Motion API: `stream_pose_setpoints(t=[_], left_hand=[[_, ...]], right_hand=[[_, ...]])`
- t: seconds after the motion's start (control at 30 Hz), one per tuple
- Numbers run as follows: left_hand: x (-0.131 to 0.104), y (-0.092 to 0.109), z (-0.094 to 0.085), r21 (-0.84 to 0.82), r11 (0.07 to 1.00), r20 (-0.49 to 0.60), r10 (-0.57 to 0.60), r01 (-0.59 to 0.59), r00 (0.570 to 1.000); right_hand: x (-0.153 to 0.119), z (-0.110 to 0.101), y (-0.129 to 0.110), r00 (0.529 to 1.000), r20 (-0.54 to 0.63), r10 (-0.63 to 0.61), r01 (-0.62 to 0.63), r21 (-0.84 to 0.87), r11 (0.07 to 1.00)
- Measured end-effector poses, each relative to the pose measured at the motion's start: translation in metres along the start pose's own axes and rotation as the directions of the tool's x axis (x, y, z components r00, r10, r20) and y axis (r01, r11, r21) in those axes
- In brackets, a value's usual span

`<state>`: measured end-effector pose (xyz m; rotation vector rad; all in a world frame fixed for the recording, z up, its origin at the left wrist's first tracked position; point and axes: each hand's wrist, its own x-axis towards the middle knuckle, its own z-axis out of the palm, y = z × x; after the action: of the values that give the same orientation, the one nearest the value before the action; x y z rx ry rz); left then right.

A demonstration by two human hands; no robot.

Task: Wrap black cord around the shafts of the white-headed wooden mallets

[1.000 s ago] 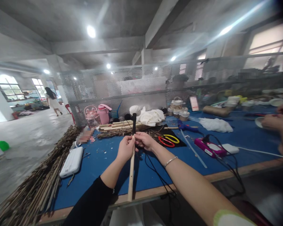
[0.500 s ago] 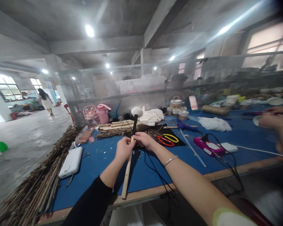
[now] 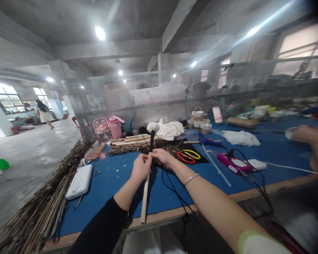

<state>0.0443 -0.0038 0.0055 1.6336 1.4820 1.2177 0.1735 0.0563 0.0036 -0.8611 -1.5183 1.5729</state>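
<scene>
A pale wooden stick (image 3: 145, 197) slants away from me over the table edge. Black cord (image 3: 152, 139) is wound round its upper part, and a white round head (image 3: 153, 127) sits at its far end. My left hand (image 3: 141, 165) is closed round the stick just below the winding. Pressed against the winding's lower end, my right hand (image 3: 160, 157) pinches the black cord; its fingertips partly hide the cord. Loose black cord (image 3: 175, 190) trails from beneath my hands over the table's front edge. Yellow-and-red-handled scissors (image 3: 188, 157) lie right of my right hand.
Bundled twigs (image 3: 42, 197) and a white power bank (image 3: 79, 181) lie left. Behind are pale sticks (image 3: 129, 140), a white cloth (image 3: 172, 130) and a pink bottle (image 3: 115, 127). A blue glue gun (image 3: 209, 140) and magenta device (image 3: 233, 164) lie right, near a co-worker's hand (image 3: 307, 135).
The stick has turned in my fingers: holes on its lower part no longer show, and its near end has shifted slightly right. The co-worker's hands have moved; a distant person has walked left.
</scene>
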Motion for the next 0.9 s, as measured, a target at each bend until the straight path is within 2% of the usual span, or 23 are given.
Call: stream_pose_setpoints(t=[0.07, 0.17, 0.23, 0.37, 0.47, 0.57, 0.67, 0.77, 0.83, 0.9], left_hand=[[0.000, -0.002, -0.001, 0.045, 0.997, -0.043, 0.059, -0.058, 0.997], [0.000, -0.003, -0.001, 0.018, 0.997, -0.030, 0.078, -0.077, 0.997], [0.000, -0.003, 0.000, -0.042, 0.999, 0.006, 0.025, -0.025, 1.000], [0.001, 0.001, 0.001, -0.218, 0.958, 0.121, -0.165, 0.188, 0.979], [0.002, 0.008, -0.002, -0.241, 0.929, 0.119, -0.257, 0.279, 0.959], [0.003, 0.013, -0.011, -0.281, 0.901, 0.122, -0.307, 0.329, 0.944], [0.007, 0.013, -0.021, -0.335, 0.893, 0.128, -0.272, 0.300, 0.954], [0.012, 0.008, -0.029, -0.395, 0.873, 0.141, -0.250, 0.286, 0.958], [0.014, 0.006, -0.031, -0.424, 0.857, 0.157, -0.250, 0.294, 0.955], [0.015, 0.007, -0.032, -0.443, 0.847, 0.161, -0.246, 0.293, 0.956]], right_hand=[[0.001, 0.001, 0.002, 1.000, 0.016, 0.012, -0.012, -0.016, 1.000], [0.001, 0.002, 0.002, 0.999, 0.045, 0.010, -0.009, -0.021, 1.000], [0.000, 0.002, 0.001, 1.000, 0.028, 0.000, 0.001, -0.033, 0.999], [-0.002, 0.005, 0.002, 1.000, 0.020, -0.012, 0.013, -0.081, 0.997], [0.000, 0.009, 0.005, 1.000, -0.001, -0.028, 0.027, -0.106, 0.994], [0.001, 0.012, 0.003, 0.993, -0.064, -0.094, 0.084, -0.138, 0.987], [-0.006, 0.014, -0.011, 0.993, -0.109, -0.043, 0.018, -0.223, 0.975], [-0.041, 0.014, -0.040, 0.998, -0.028, 0.049, -0.056, -0.354, 0.933], [-0.082, 0.008, -0.059, 0.997, 0.049, 0.057, -0.031, -0.418, 0.908], [-0.136, -0.003, -0.071, 0.993, 0.103, 0.065, -0.008, -0.482, 0.876]])
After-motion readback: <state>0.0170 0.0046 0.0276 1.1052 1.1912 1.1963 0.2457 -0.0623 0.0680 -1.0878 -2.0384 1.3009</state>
